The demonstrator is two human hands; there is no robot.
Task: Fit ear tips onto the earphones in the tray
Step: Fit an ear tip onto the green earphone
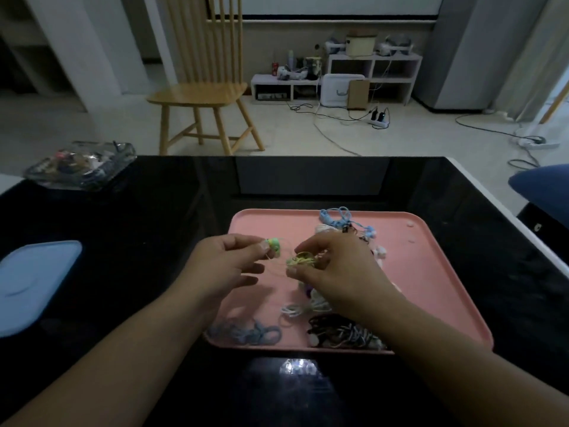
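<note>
Earphones of yellow-green colour [274,246] are held above the pink tray [409,303], near the table's [154,211] front edge: the earbud is pinched by the left hand [221,263], probably steadied for tip fitting, while the coiled cable [301,260] is gripped by the right hand [335,269], keeping it clear.

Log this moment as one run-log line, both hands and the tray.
left hand: pinches green earbud | right hand: holds yellow-green cord bundle | pink tray: other earphones lie coiled
</note>
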